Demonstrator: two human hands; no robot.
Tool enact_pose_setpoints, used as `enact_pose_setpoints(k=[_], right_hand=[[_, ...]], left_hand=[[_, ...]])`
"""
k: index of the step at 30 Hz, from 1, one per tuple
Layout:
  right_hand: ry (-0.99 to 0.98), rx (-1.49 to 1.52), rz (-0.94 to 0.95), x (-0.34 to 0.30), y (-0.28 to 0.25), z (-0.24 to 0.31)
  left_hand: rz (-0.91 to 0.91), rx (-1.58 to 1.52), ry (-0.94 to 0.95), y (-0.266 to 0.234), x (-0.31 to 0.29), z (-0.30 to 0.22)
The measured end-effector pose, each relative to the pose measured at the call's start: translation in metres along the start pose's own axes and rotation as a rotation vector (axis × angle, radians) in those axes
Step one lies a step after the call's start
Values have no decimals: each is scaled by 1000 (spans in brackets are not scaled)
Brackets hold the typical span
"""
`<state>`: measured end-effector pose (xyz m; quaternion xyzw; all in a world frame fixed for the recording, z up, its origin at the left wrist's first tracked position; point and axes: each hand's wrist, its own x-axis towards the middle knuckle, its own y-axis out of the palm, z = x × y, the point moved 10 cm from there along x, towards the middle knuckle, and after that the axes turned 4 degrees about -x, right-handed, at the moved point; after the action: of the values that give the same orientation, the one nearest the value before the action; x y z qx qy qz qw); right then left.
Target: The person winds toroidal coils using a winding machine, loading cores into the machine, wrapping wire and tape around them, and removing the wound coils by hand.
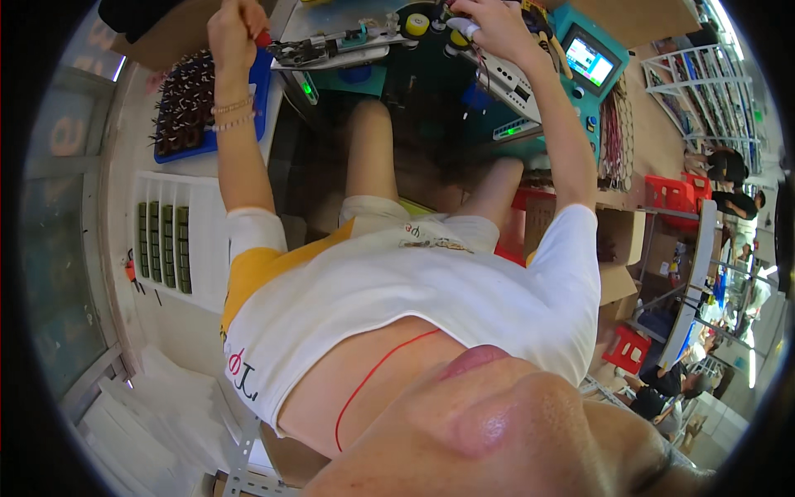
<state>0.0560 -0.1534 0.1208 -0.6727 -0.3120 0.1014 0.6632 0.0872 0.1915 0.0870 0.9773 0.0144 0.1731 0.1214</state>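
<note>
My left hand is raised at the top, its fingers closed on a small red piece whose kind I cannot make out. Just right of it lies a metal clamp-like mechanism on the bench machine. My right hand, with white covering on a fingertip, reaches over the machine's right side. Its fingers are pinched together near the top edge, and what they hold is too small to name. Between the hands sit a yellow-topped round part and a white slotted rail.
A blue tray of dark parts with wire ends lies at left, beside a white tray with rows of green cylinders. At right stand a teal control box with a lit screen, hanging red wires and cardboard boxes.
</note>
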Motion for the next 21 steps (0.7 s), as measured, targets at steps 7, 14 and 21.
enact_pose_setpoints(k=[7,14,21], right_hand=[[-19,20,-14,13,64,6],[-9,105,-113,-2,71,6],[-19,242,-148,-12,49,-7]], left_hand=[[-73,-304,54,-11,-21,-19],[-90,-316,110,-8,-23,-21],[171,560,183,57,-19,24]])
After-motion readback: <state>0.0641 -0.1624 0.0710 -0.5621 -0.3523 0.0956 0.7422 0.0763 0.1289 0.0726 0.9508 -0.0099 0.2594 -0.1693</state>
